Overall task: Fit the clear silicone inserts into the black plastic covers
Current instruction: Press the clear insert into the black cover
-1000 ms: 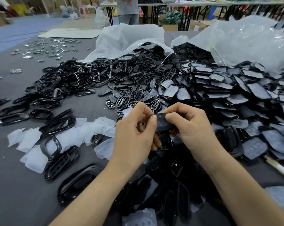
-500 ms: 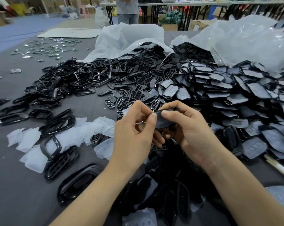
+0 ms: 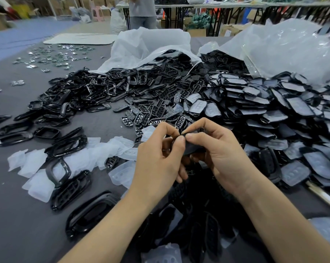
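Observation:
Both my hands hold one small black cover (image 3: 191, 147) above the table, in the middle of the view. My left hand (image 3: 160, 158) pinches its left end, thumb pressed on top. My right hand (image 3: 222, 154) grips its right side, thumb tip meeting the left thumb. Whether an insert sits in this cover is hidden by my fingers. Loose clear silicone inserts (image 3: 111, 149) lie on the grey table to the left. Covers with inserts in them are heaped at the right (image 3: 274, 111).
A big pile of bare black covers and frames (image 3: 122, 88) spreads across the table's middle and left. Two open plastic bags (image 3: 285, 50) lie behind it. Small shiny metal pieces (image 3: 54, 56) are scattered far left. A person (image 3: 142, 12) stands beyond the table.
My thumbs have slid closer together along the cover's top edge, and the cover has tilted a little in my hands. The piles have not moved.

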